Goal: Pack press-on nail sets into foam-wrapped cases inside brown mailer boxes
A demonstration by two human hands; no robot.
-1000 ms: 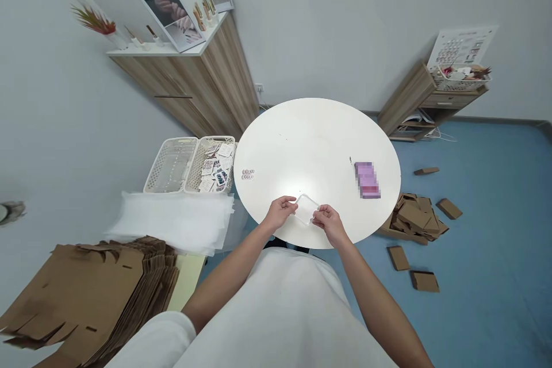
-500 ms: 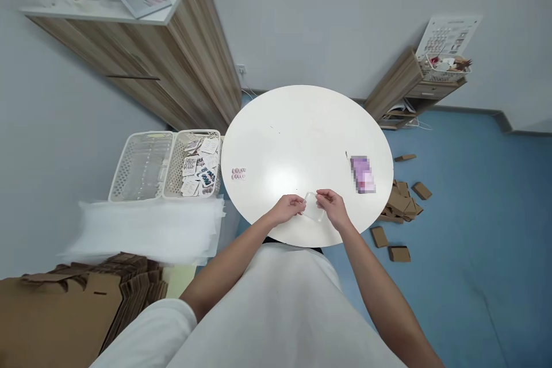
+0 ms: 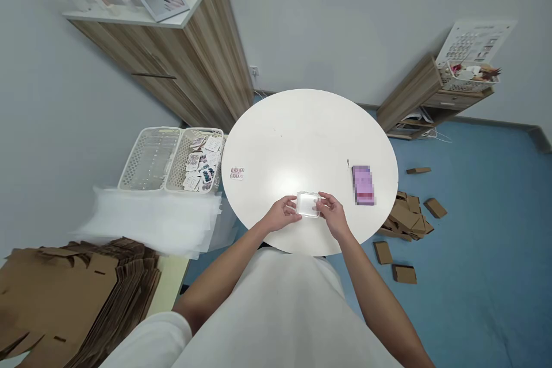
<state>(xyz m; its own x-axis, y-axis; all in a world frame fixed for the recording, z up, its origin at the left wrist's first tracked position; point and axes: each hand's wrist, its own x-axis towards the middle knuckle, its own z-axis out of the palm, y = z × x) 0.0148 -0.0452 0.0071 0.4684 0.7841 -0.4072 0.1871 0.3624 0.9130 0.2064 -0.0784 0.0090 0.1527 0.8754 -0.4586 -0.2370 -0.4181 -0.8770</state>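
A small clear plastic box (image 3: 308,204) lies flat just above the near edge of the round white table (image 3: 310,138). My left hand (image 3: 282,214) grips its left end with curled fingers. My right hand (image 3: 331,214) pinches its right end. A small strip of press-on nails (image 3: 237,173) lies on the table's left side. A purple, blurred flat thing (image 3: 363,184) lies on the right side.
Two white baskets (image 3: 149,159) stand left of the table, one holding several nail cards (image 3: 202,164). White sheets (image 3: 150,219) and stacked flat cardboard (image 3: 73,293) lie nearer left. Cardboard pieces (image 3: 407,215) litter the blue floor at right. Wooden cabinets stand behind.
The clear box has turned from a tilted, edge-on hold to lying flat and level between both hands. The view has shifted slightly.
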